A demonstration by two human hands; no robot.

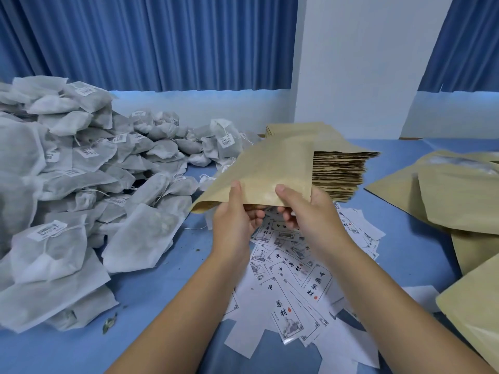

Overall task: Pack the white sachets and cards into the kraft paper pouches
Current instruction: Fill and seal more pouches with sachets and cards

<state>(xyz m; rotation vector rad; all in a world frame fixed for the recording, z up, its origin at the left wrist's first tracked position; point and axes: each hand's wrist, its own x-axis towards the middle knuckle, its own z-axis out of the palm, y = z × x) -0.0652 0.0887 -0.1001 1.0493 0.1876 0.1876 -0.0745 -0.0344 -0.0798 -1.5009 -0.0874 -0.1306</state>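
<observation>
While aloft, pouch (266, 171) in both grips (233, 220) (310, 217)

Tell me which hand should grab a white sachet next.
Probably left. The left hand is nearest the heap of white fabric sachets; the right hand also grips the tan kraft paper pouch.

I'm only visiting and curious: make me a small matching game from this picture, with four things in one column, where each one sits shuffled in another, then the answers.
Things:
1. white sachets
2. printed cards
3. stack of flat pouches
4. single pouch

Places:
A. pinched between the left hand and right hand
B. heaped on the left of the table
C. spread on the table beneath the hands
D. piled behind the held pouch

Pairs: 1-B, 2-C, 3-D, 4-A
</observation>
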